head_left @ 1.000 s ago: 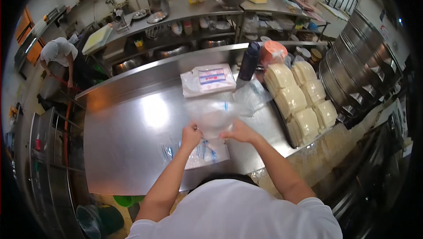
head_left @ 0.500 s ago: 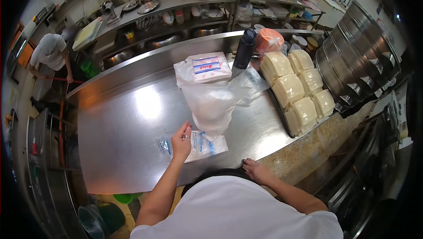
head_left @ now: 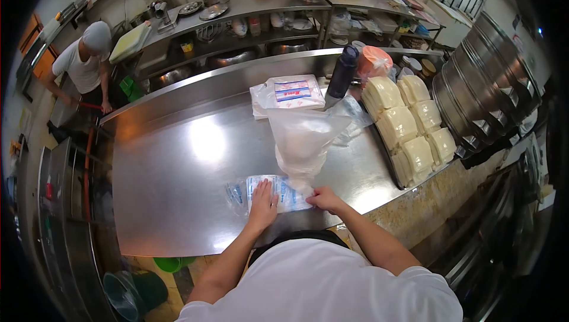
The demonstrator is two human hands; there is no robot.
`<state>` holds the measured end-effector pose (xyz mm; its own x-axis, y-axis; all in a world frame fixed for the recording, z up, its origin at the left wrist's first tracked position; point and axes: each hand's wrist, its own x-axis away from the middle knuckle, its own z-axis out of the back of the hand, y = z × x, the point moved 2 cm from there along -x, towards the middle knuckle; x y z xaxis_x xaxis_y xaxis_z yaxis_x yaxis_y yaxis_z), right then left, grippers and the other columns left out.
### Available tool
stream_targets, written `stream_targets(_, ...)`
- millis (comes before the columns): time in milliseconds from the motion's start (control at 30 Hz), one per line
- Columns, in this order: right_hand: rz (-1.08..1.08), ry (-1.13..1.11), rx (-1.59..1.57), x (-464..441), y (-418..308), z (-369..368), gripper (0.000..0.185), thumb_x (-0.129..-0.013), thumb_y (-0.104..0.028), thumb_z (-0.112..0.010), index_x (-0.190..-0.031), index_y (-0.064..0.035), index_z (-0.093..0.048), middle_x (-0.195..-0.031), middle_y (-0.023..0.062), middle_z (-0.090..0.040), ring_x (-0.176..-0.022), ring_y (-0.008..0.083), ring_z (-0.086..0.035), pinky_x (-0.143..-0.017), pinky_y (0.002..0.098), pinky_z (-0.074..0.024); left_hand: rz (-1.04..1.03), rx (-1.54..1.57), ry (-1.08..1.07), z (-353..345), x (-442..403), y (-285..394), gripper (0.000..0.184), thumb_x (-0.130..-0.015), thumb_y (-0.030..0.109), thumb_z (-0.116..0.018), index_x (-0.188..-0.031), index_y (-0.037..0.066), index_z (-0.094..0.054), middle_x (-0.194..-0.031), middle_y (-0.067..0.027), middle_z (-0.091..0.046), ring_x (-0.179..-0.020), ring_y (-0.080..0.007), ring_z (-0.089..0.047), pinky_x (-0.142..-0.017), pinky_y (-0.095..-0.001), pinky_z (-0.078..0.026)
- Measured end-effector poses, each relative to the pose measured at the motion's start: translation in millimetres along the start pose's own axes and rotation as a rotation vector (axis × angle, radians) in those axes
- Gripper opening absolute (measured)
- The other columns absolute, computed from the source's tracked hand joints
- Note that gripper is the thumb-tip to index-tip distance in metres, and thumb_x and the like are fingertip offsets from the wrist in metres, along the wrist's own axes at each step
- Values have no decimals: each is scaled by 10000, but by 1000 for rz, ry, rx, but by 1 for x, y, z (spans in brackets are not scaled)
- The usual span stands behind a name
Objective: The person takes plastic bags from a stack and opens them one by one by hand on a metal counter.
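My left hand (head_left: 262, 204) lies flat, fingers stretched, on a clear plastic packet with blue print (head_left: 288, 196) near the table's front edge. At the packet's right end, my right hand (head_left: 327, 200) has its fingertips pinched on the bunched lower end of a cloudy plastic bag (head_left: 302, 138). Whether the packet's edge is in that pinch too, I cannot tell. The bag is puffed out and lies across the table. Behind it sits a white package with a blue and red label (head_left: 292, 92).
To the right, a dark tray (head_left: 388, 155) carries several wrapped stacks of pale square sheets (head_left: 397, 125). Tall metal steamers (head_left: 483, 79) stand beyond. A dark bottle (head_left: 344, 72) and an orange bag (head_left: 374, 61) are behind. A co-worker (head_left: 89, 61) holds a red handle at far left.
My left hand has come down flat onto the packet. My right hand has moved from the table edge to the bag's bunched end. The co-worker at left stands more upright.
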<state>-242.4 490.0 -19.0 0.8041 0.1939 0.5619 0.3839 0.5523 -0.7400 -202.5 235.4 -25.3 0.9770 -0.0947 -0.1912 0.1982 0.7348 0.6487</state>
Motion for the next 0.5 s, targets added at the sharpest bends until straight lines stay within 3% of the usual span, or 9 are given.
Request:
stream_targets(100,-53,-99,-575,18,21,4,247,-814,-166,-792,-977,-14,-685,-811,29,-670,-732,156,-640,-624,308,-505,-5,-14,-100,0,4,-4,592,-997,250,-525,-1481,-59,-379,-1572,-258,-336,-1485,-418,-265,-1222,-512,-169)
stream_targets(200,-107,84,-301,31,26,15,167,-842,-97,-738,-964,3,-682,-804,48,-670,-732,145,-638,-622,304,-499,-8,-23,-76,2,4,1,595,-997,254,-525,-1480,-61,-381,-1566,-261,-348,-1482,-421,-274,-1219,-514,-182)
stream_targets(300,32,243,-171,40,-7,16,98,-837,-39,-682,-921,10,-684,-779,43,-661,-709,134,-623,-604,299,-487,-15,-61,-92,1,4,3,605,-998,258,-521,-1490,-59,-367,-1568,-263,-341,-1482,-422,-274,-1222,-511,-175)
stream_targets(433,58,349,-545,28,6,42,78,-864,-63,-648,-841,1,-686,-702,25,-636,-606,118,-566,-563,273,-458,-32,-104,-68,-3,3,0,600,-960,267,-596,-1436,-66,-443,-1497,-269,-437,-1437,-426,-352,-1198,-497,-249)
stream_targets(500,77,315,-498,50,-6,60,88,-877,-70,-647,-842,0,-686,-708,19,-642,-597,109,-563,-557,268,-456,46,-54,-77,-3,2,6,595,-913,243,-680,-1402,-44,-497,-1447,-261,-499,-1399,-415,-415,-1172,-479,-313)
